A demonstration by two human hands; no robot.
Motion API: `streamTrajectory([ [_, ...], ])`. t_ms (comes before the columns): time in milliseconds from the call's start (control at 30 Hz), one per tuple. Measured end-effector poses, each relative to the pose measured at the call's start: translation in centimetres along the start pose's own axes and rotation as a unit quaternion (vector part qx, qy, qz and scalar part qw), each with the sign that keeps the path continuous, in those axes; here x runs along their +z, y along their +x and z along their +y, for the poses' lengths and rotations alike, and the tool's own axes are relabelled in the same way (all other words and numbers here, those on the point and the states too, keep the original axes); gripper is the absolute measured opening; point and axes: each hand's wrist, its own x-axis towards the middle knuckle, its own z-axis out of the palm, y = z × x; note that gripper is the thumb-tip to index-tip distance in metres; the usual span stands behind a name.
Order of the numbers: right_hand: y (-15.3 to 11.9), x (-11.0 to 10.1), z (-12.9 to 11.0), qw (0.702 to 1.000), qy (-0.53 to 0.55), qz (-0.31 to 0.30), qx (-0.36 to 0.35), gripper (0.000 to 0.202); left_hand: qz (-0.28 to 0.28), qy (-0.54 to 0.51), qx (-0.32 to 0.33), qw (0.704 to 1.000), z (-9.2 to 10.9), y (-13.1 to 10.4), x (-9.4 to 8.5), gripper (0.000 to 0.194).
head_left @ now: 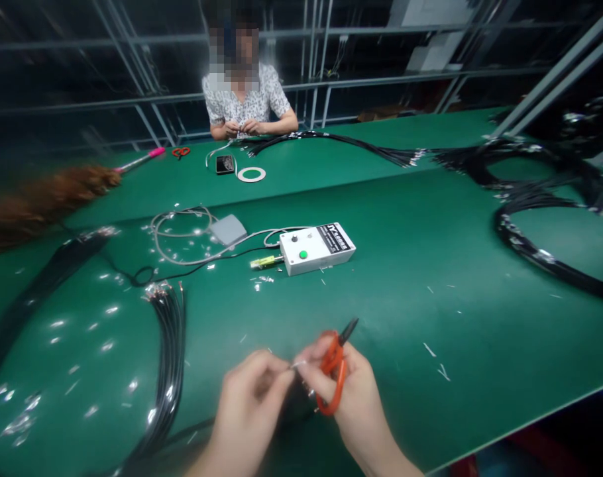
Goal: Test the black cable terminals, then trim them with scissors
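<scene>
Orange-handled scissors (334,366) sit in our right hand (354,391), fingers closed through and around the loops, the dark blades pointing up and away from us toward the right. Between the two hands we pinch a thin pale wire end (297,364); our left hand (249,397) is closed on it with thumb and fingertips, just beside the scissors' handles. Both hands hover low over the near edge of the green tabletop (431,265), almost touching each other.

To our left a bundle of black cables (171,344) curves down the tabletop, its stripped ends fanned near the top. Small shiny offcuts (57,324) lie scattered about it. Further out, near the middle, stands a white box (316,248) with a green button, a yellow-tipped probe (264,262) at its left side and a grey pedal (228,229) with grey cord behind. Well apart on the right lie large coils of black cable (530,245).

Across from us a co-worker (244,99) sits with both hands together, a phone (224,163), a roll of tape (251,174) and another pair of orange scissors (181,152) nearby.
</scene>
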Motion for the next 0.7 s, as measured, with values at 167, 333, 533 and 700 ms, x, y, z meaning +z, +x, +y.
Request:
streamTrajectory([
  [167, 0.6, -0.2, -0.3, 0.998, -0.067, -0.017, -0.012, 0.029, -0.034, -0.155, -0.148, 0.976, 0.5, 0.6, -0.7, 0.023],
  [333, 0.2, -2.4, -1.7, 0.952, -0.299, -0.067, -0.027, 0.020, -0.051, -0.201, -0.199, 0.958, 0.9, 0.6, -1.5, 0.034],
  [533, -0.9, -3.1, -3.0, 0.766, -0.623, -0.153, -0.041, 0.037, -0.036, -0.195, -0.193, 0.961, 1.8, 0.9, -1.9, 0.036],
  [700, -0.4, -1.8, -3.6, 0.750, -0.633, -0.183, -0.054, 0.045, -0.045, -0.172, -0.201, 0.963, 2.4, 1.1, -1.7, 0.034],
])
